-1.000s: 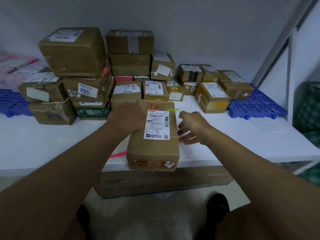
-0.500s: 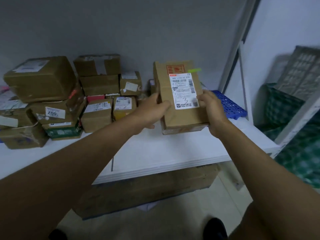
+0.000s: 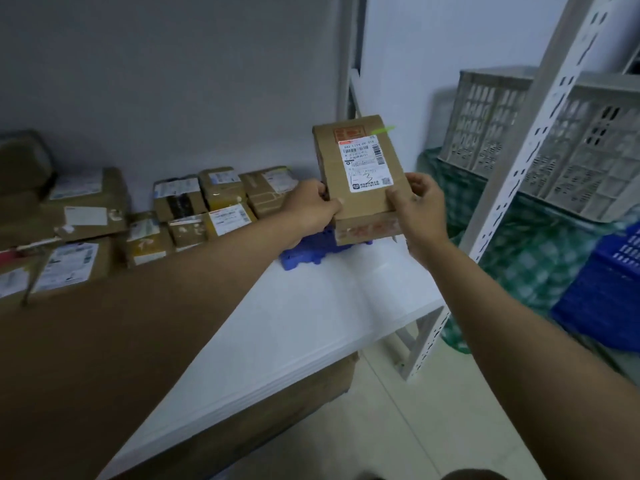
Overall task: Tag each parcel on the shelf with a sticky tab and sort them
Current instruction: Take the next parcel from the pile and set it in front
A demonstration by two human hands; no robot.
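Lifted rightward since before, rectangular cardboard parcel (image 3: 356, 174) between both hands.

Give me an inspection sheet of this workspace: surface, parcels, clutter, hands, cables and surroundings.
Surface: white shelf, bare at its near right end; blue plastic grid mat on it beneath the held parcel.
Job's things: brown parcel held up above the shelf, white shipping label facing the camera, green sticky tab jutting from its top right corner. Other parcels stacked along the wall at left.
Clutter: cardboard box under the shelf.
Hands: left hand grips the parcel's left edge; right hand grips its lower right corner.
Cables: nothing seen.
Surroundings: perforated white shelf post, grey crates on green checked cloth, blue crate at right.
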